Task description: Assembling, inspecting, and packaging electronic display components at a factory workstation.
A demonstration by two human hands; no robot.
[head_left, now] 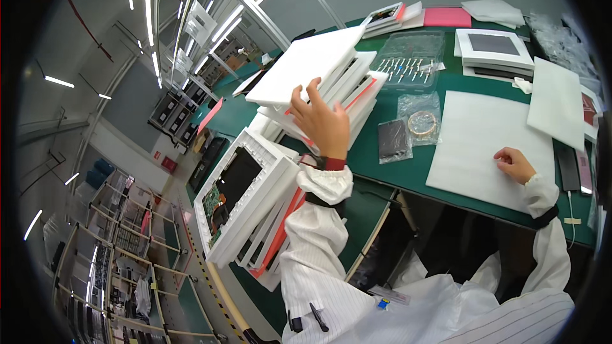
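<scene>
My left hand (326,126) is open, its fingers spread and bent at the near edge of a stack of white frames (366,89). A thick white foam sheet (309,64) covers that stack; I cannot tell whether the fingertips touch it. Nearer me on the left, a white frame with a black panel and a green circuit board (213,204) lies on another stack with red sheets between. My right hand (515,164), fingers curled and nothing visible in them, is over a large white foam sheet (475,134) on the green table.
Beyond the foam sheet stand a clear tray of small parts (408,57), a bagged dark panel (394,140) and a bagged copper-coloured coil (421,124). White framed screens (494,48) are at the back right. A dark device with a white cable (567,169) lies at the right edge.
</scene>
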